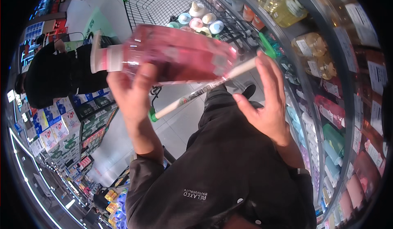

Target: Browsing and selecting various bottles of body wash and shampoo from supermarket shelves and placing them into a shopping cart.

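A large clear pump bottle of pink liquid [184, 55] lies sideways in the air, its white pump head pointing left. My left hand [133, 91] grips it near the neck, thumb on the near side. Beyond the bottle's base, my right hand [267, 103] is raised with its fingers apart, holding nothing; its fingertips are close to the end of the cart's handle bar, and contact cannot be told. The pale handle bar [172, 106] of a shopping cart passes below the bottle. Several pastel-capped bottles [196, 23] stand together in the wire cart [150, 6].
Shelves of pump bottles and refills [330, 110] curve along the right side, close to my right arm. A person in black [49, 75] is at the left, near stacked boxed goods [58, 127]. Tiled floor [175, 130] shows beneath the cart handle.
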Available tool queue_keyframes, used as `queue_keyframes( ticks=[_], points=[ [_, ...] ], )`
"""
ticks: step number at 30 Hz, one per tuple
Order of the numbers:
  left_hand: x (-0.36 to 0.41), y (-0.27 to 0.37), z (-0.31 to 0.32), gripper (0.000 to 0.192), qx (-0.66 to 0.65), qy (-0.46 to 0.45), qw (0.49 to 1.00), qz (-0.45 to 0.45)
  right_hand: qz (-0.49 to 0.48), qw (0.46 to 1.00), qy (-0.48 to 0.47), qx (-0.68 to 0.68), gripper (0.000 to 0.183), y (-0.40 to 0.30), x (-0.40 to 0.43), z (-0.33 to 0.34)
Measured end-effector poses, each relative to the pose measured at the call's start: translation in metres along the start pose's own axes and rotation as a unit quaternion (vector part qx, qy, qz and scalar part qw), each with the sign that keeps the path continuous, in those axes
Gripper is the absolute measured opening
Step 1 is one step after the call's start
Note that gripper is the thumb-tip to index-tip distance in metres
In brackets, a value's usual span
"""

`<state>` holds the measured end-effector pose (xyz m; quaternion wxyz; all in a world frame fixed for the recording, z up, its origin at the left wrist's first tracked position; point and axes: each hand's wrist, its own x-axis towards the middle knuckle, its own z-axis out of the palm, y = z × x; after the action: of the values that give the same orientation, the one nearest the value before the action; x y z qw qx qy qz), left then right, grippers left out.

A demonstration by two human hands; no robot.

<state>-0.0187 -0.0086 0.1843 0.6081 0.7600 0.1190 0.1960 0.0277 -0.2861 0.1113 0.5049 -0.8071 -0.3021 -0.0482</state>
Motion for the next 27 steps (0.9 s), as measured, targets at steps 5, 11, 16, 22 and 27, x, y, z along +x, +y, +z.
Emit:
queue_keyframes(
  ticks=[5, 11, 16, 22, 27],
  points=[
    [0.092, -0.084, -0.06, 0.044, 0.117, 0.109, 0.987, 0.011, 0.167, 0.986, 0.007, 0.013, 0.072, 0.022, 0.014, 0.036],
    [0.17, -0.333, -0.103, 0.059, 0.224, 0.138, 0.964, 0.038, 0.2, 0.967, -0.014, -0.16, 0.057, 0.039, 0.02, 0.081],
    [0.18, -0.449, -0.109, 0.069, 0.271, 0.12, 0.949, -0.108, 0.254, 0.94, -0.04, -0.226, 0.047, 0.061, 0.012, 0.112],
    [0.173, -0.511, -0.109, 0.054, 0.23, 0.092, 0.953, -0.175, 0.255, 0.926, -0.049, -0.275, 0.042, 0.064, 0.013, 0.125],
    [0.158, -0.53, -0.114, 0.073, 0.282, 0.144, 0.918, -0.239, 0.244, 0.935, -0.021, -0.258, 0.038, 0.061, 0.02, 0.128]
  ],
)
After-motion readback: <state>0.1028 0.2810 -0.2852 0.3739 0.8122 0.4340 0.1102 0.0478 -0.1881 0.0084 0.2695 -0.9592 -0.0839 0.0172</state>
